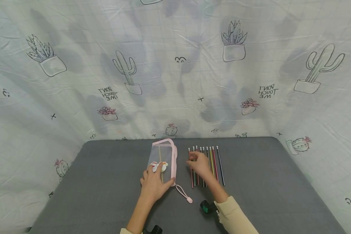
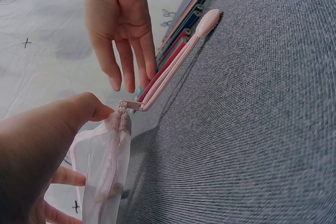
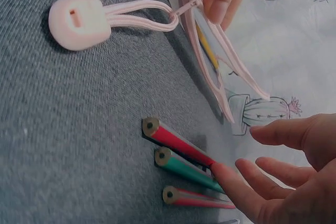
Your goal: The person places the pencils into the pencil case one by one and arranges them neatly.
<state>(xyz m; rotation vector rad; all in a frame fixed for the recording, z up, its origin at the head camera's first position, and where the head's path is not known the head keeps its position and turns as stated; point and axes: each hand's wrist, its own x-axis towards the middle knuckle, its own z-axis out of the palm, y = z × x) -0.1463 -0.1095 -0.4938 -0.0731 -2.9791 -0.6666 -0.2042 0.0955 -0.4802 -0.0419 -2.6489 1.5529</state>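
A clear pencil pouch [image 1: 153, 152] with pink zipper trim and cartoon stickers lies on the table, its zipper undone along the right side. Inside it is a yellow pencil [image 3: 207, 45]. My left hand [image 1: 153, 187] rests spread on the pouch's near end, its thumb at the zipper edge by the pink pull cord [image 2: 173, 69]. Over the left end of a row of pencils [image 1: 214, 164] hovers my right hand [image 1: 200, 165], fingers apart and loosely bent. In the right wrist view, one fingertip is right at the leftmost red pencil [image 3: 178, 142], beside a green pencil [image 3: 186, 167].
The pencils lie side by side to the right of the pouch on the grey tabletop [image 1: 105, 182]. A white curtain [image 1: 163, 81] printed with cacti hangs behind and on both sides. Black wrist cameras [image 1: 206, 206] sit at both wrists.
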